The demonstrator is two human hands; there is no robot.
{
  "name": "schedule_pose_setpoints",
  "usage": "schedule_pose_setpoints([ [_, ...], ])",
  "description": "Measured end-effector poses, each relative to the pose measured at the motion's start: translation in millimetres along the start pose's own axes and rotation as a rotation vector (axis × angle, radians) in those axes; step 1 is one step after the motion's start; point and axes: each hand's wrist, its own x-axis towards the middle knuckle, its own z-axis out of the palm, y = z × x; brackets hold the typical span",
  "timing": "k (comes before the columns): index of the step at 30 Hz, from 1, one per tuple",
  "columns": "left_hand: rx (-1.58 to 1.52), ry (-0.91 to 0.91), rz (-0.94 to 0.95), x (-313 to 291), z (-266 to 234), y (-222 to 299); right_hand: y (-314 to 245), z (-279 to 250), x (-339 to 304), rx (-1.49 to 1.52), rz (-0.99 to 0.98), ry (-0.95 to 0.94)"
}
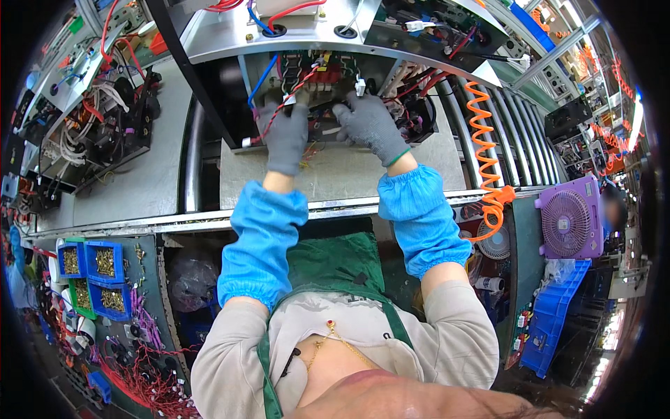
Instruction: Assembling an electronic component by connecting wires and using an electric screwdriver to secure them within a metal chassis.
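An open metal chassis (pixel 279 50) stands before me, its inside packed with circuit boards and wiring. Both my hands wear grey gloves and reach into its near opening. My left hand (pixel 285 140) is at the left of the opening, by a blue wire (pixel 264 80); a red-and-white twisted wire (pixel 296 91) runs across its fingers. Its fingertips are blurred among the wires, so its grip does not show. To the right, my right hand (pixel 375 127) has its thumb and fingers apart, close to a white connector (pixel 360 87). I see nothing held in it.
A metal plate (pixel 335 171) lies under the chassis on a roller conveyor (pixel 516 133). Another wired unit (pixel 105 133) sits left. An orange coiled hose (pixel 481 133) hangs right, near a purple fan (pixel 569 218). Blue bins of screws (pixel 105 262) stand lower left.
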Motion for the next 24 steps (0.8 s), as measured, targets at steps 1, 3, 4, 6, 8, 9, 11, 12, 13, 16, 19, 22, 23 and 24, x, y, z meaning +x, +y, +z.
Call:
schedule_pose_setpoints([
  [1, 0.427, -0.244, 0.205, 14, 0, -17, -1, 1, 1, 0.002, -0.003, -0.010],
  [3, 0.293, -0.199, 0.088, 17, -10, 1, -1, -2, 1, 0.139, 0.026, 0.004],
  [4, 0.156, -0.146, -0.018, 19, -13, 7, -3, -6, -3, 0.140, 0.027, -0.007],
  [6, 0.135, -0.097, 0.056, 13, -19, -12, -23, -16, -20, 0.369, 0.144, 0.077],
  [8, -0.185, -0.039, 0.184, -6, -37, -10, -16, -10, -36, 0.460, 0.124, 0.210],
  [9, -0.180, -0.089, 0.100, -16, -43, -24, -12, -6, -46, 0.417, 0.095, 0.158],
  [11, -0.246, -0.105, 0.029, -28, -43, -39, 18, 13, -54, 0.228, 0.002, 0.043],
  [12, -0.313, -0.122, -0.044, -33, -42, -46, 26, 25, -55, 0.225, 0.004, 0.034],
  [13, -0.271, -0.124, -0.020, -36, -40, -53, 33, 35, -57, 0.189, -0.054, 0.097],
  [16, -0.214, -0.013, 0.251, -35, -37, -37, 26, 42, -53, 0.167, -0.133, 0.179],
  [19, -0.193, -0.059, 0.222, -32, -30, -31, 5, 36, -40, 0.100, -0.254, 0.355],
  [22, -0.185, -0.094, 0.201, -29, -25, -21, 1, 37, -27, -0.148, -0.174, 0.369],
  [23, -0.219, -0.087, 0.232, -27, -24, -15, 1, 37, -23, -0.195, -0.163, 0.356],
  [24, -0.221, -0.090, 0.231, -25, -23, -10, 2, 36, -21, -0.241, -0.152, 0.343],
])
